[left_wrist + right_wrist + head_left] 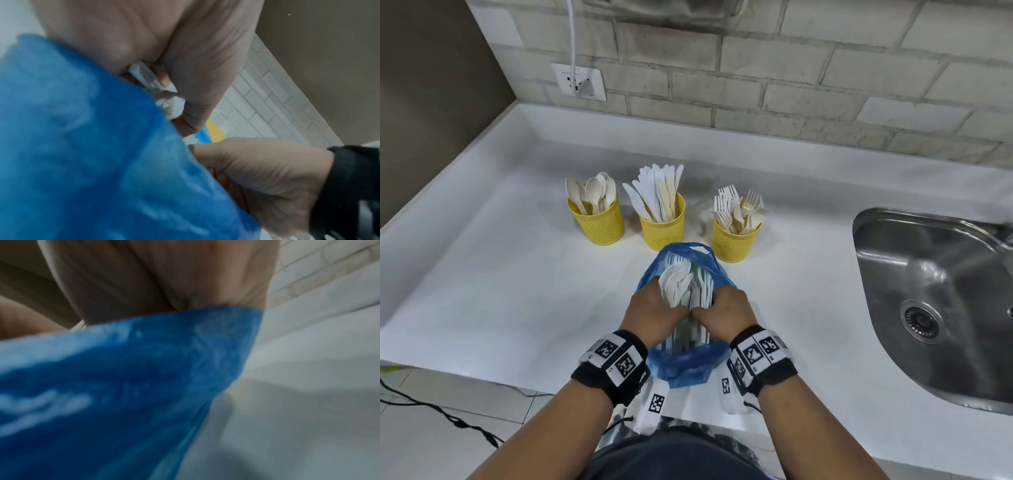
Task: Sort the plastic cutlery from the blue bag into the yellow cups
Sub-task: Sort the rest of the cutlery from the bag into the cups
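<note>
The blue bag (681, 363) lies on the white counter (482, 274) in front of me, its mouth towards the cups. Both hands reach into it and grip a bundle of white plastic cutlery (681, 284): my left hand (654, 313) on the left side, my right hand (726, 311) on the right. Behind stand three yellow mesh cups: the left cup (597, 222) holds spoons, the middle cup (662, 228) knives, the right cup (736, 240) forks. The left wrist view shows my left hand (185, 65) curled round cutlery beside the bag (82, 146). The right wrist view is blurred, with the bag (123, 378) under my right hand (164, 280).
A steel sink (935, 294) is set into the counter at the right. A brick wall with a socket (578, 82) and a white cable runs along the back. A dark panel stands at the left. Black cables lie on the floor at the lower left.
</note>
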A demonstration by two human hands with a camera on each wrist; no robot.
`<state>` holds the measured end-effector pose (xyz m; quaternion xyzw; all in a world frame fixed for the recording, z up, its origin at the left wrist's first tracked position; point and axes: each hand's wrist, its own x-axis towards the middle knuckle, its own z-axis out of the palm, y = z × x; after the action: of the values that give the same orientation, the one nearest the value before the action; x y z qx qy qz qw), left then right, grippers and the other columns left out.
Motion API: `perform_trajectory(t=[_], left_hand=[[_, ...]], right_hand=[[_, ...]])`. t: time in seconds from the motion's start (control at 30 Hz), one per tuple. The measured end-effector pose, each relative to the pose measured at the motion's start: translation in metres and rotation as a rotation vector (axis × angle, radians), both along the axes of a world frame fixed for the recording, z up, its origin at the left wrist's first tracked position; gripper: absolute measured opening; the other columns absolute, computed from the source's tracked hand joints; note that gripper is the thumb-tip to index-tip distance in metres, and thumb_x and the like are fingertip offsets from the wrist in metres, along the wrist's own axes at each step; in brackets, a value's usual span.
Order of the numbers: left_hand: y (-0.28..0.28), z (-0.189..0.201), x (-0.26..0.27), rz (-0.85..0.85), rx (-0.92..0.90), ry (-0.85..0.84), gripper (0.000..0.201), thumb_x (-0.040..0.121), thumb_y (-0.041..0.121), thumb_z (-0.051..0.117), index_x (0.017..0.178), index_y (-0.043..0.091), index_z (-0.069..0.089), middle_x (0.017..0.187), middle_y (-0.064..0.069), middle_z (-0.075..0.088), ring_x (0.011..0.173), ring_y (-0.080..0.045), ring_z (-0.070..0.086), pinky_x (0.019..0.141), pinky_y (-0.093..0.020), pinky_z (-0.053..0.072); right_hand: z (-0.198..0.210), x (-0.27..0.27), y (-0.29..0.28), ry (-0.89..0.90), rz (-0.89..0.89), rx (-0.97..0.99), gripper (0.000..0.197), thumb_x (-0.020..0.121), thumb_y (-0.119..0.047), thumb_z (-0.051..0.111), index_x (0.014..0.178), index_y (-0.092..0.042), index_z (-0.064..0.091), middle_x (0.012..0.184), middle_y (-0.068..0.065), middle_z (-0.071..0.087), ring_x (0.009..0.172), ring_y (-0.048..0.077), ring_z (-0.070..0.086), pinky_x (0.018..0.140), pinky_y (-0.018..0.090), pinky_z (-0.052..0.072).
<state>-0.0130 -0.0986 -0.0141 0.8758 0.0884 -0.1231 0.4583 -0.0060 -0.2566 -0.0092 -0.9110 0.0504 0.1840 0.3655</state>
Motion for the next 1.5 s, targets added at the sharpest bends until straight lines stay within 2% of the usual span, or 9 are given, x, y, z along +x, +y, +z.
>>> perform_trajectory(t=[0.1, 0.23, 0.43, 0.67, 0.83, 1.0, 1.13, 1.23, 1.5], left_hand=[[0.005, -0.001, 0.002, -0.047, -0.038, 0.023, 0.046, 0.08, 0.02, 0.073, 0.123, 0.02, 0.06, 0.112, 0.004, 0.068, 0.105, -0.017, 0.064, 0.086, -0.03, 0.047], [0.007, -0.001, 0.002, -0.123, -0.229, 0.075, 0.066, 0.071, 0.033, 0.078, 0.133, 0.029, 0.055, 0.118, 0.009, 0.071, 0.109, -0.007, 0.068, 0.097, -0.036, 0.056], [0.007, 0.003, 0.001, -0.232, -0.337, 0.098, 0.073, 0.07, 0.016, 0.08, 0.132, 0.029, 0.044, 0.116, 0.0, 0.069, 0.107, -0.013, 0.069, 0.094, -0.035, 0.057], [0.004, 0.002, 0.0, -0.288, -0.388, 0.04, 0.082, 0.068, 0.014, 0.083, 0.136, 0.031, 0.041, 0.122, 0.002, 0.066, 0.112, -0.009, 0.066, 0.094, -0.027, 0.056], [0.002, -0.002, 0.003, -0.221, -0.337, -0.067, 0.073, 0.067, 0.022, 0.084, 0.131, 0.029, 0.051, 0.113, 0.01, 0.068, 0.107, -0.007, 0.066, 0.092, -0.029, 0.055], [0.003, -0.002, -0.001, -0.198, -0.301, -0.14, 0.047, 0.081, 0.014, 0.077, 0.123, 0.027, 0.061, 0.111, 0.013, 0.071, 0.106, -0.004, 0.067, 0.088, -0.022, 0.051], [0.007, 0.003, -0.003, -0.18, -0.32, -0.139, 0.048, 0.077, 0.006, 0.073, 0.116, 0.031, 0.06, 0.099, 0.02, 0.071, 0.093, -0.001, 0.066, 0.08, -0.019, 0.048], [0.006, 0.005, -0.005, -0.189, -0.352, -0.119, 0.045, 0.074, 0.013, 0.075, 0.112, 0.031, 0.061, 0.098, 0.009, 0.072, 0.093, -0.014, 0.068, 0.082, -0.032, 0.054], [0.001, 0.01, -0.007, -0.164, -0.371, -0.157, 0.061, 0.069, 0.007, 0.079, 0.119, 0.032, 0.056, 0.106, 0.005, 0.072, 0.101, -0.015, 0.069, 0.091, -0.04, 0.056]], right_hand=[[0.005, -0.003, -0.004, 0.008, -0.011, 0.158, 0.024, 0.08, -0.02, 0.073, 0.059, -0.024, 0.061, 0.058, -0.007, 0.063, 0.058, 0.012, 0.062, 0.058, 0.028, 0.051], [0.007, -0.002, -0.008, 0.026, 0.104, 0.309, 0.006, 0.09, -0.016, 0.068, 0.086, -0.016, 0.072, 0.077, 0.005, 0.072, 0.067, 0.018, 0.066, 0.076, 0.051, 0.058], [0.013, 0.002, -0.005, 0.196, 0.132, 0.358, 0.034, 0.09, -0.024, 0.055, 0.098, 0.007, 0.067, 0.098, 0.027, 0.069, 0.084, 0.027, 0.064, 0.09, 0.054, 0.054], [0.02, 0.004, -0.006, 0.023, 0.286, 0.213, 0.026, 0.093, -0.01, 0.051, 0.101, 0.004, 0.071, 0.099, 0.016, 0.073, 0.089, 0.024, 0.065, 0.076, 0.026, 0.047], [0.017, 0.002, -0.009, -0.066, 0.236, 0.201, 0.02, 0.096, -0.026, 0.064, 0.1, -0.01, 0.076, 0.094, 0.007, 0.077, 0.088, 0.021, 0.071, 0.084, 0.036, 0.056], [0.035, 0.001, -0.006, -0.182, 0.188, 0.071, 0.033, 0.089, -0.028, 0.065, 0.072, 0.0, 0.067, 0.071, 0.013, 0.063, 0.074, 0.022, 0.06, 0.068, 0.033, 0.045], [0.052, 0.009, -0.008, -0.21, -0.129, 0.398, 0.041, 0.078, -0.043, 0.058, 0.112, -0.022, 0.065, 0.104, -0.001, 0.067, 0.096, 0.02, 0.067, 0.091, 0.044, 0.056], [0.067, 0.01, -0.001, -0.35, -0.095, 0.508, 0.048, 0.095, -0.028, 0.066, 0.141, -0.028, 0.051, 0.126, -0.006, 0.059, 0.112, 0.011, 0.061, 0.097, 0.024, 0.049], [0.059, 0.015, 0.022, -0.704, -0.032, 0.348, 0.027, 0.094, -0.011, 0.062, 0.12, -0.012, 0.067, 0.111, 0.006, 0.059, 0.1, 0.005, 0.056, 0.092, 0.005, 0.037]])
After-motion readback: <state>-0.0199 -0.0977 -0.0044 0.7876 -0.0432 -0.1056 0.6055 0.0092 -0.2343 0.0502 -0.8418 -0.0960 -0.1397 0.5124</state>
